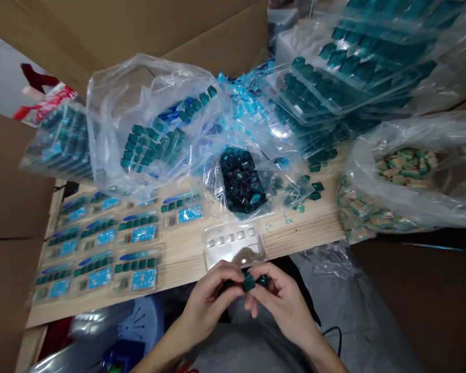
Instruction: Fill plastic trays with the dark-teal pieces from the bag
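A small dark teal piece [249, 283] sits pinched between our fingertips, held in the air just in front of the near edge of the worktop [306, 228]. Our left hand [207, 303] is almost closed, with its fingers curled around that piece. Our right hand [283, 305] is curled the same way, its thumb and forefinger on a second dark teal piece [262, 280]. The two pieces sit close together, but we cannot tell whether they touch.

Just past our hands, on the pale wooden board, lies a clear blister tray [233, 243] with a row of small square pockets. To its left are neat rows of blister packs [137, 274], each with a strip of teal pieces and a blue card. Behind the tray, a clear bag of dark pieces [243, 178] lies open, with loose teal pieces [314, 189] scattered to its right. Farther back are a plastic bag of teal pieces [151, 145] and stacked trays [334, 67]. A bag of striped multicoloured pieces [406, 168] slumps at the right, and cardboard box walls [431, 295] surround everything.
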The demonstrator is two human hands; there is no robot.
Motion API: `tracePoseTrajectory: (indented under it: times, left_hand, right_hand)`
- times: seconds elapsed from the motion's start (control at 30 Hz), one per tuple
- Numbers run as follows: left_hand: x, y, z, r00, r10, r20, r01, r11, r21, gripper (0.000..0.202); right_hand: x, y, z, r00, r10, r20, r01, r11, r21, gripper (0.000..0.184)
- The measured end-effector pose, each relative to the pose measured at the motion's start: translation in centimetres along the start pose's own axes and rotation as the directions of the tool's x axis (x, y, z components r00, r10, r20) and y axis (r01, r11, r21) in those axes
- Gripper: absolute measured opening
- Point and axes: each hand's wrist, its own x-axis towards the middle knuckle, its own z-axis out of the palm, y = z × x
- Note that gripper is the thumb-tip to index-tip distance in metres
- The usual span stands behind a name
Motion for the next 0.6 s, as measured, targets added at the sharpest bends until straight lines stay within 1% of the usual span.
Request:
tracePoseTrajectory:
  times: [0.07,0.17,0.27,0.33,0.4,0.47,0.53,0.6]
  left_hand:
    - [0.1,-0.4,0.1,1.000,-0.022,0.009,0.021,0.999,0.045,0.010]
    - [0.9,-0.8,0.4,0.999,-0.028,0.030,0.024,0.994,0.104,0.006]
    - [1.9,-0.9,0.7,0.996,0.000,0.093,-0.019,0.978,0.206,0.006]
    - [2.5,-0.8,0.7,0.991,0.035,0.131,-0.072,0.955,0.289,0.008]
    - [3.0,-0.9,0.6,0.982,0.088,0.166,-0.144,0.921,0.361,0.009]
    - [3.6,-1.0,0.4,0.974,0.145,0.174,-0.206,0.885,0.417,0.009]
    - [4.1,-1.4,0.4,0.969,0.203,0.137,-0.244,0.848,0.471,0.008]
    - [4.6,-1.7,0.4,0.969,0.231,0.093,-0.245,0.819,0.520,0.008]
  right_hand:
    - [0.1,0.2,-0.3,1.000,-0.003,-0.028,0.002,0.999,-0.042,0.031]
    - [0.6,0.3,-0.7,0.993,-0.038,-0.112,0.027,0.995,-0.100,0.028]
    - [1.1,0.3,-1.1,0.979,-0.057,-0.194,0.028,0.989,-0.148,0.024]
    - [1.3,0.3,-1.4,0.974,-0.048,-0.223,0.010,0.985,-0.170,0.024]
    - [1.5,0.1,-1.7,0.972,-0.037,-0.232,-0.006,0.983,-0.181,0.025]
    - [1.9,0.0,-1.9,0.976,-0.022,-0.216,-0.017,0.984,-0.180,0.029]
    - [2.4,-0.1,-2.0,0.984,-0.002,-0.176,-0.029,0.984,-0.174,0.036]
    - [3.0,-0.2,-2.0,0.992,0.016,-0.127,-0.039,0.983,-0.179,0.044]
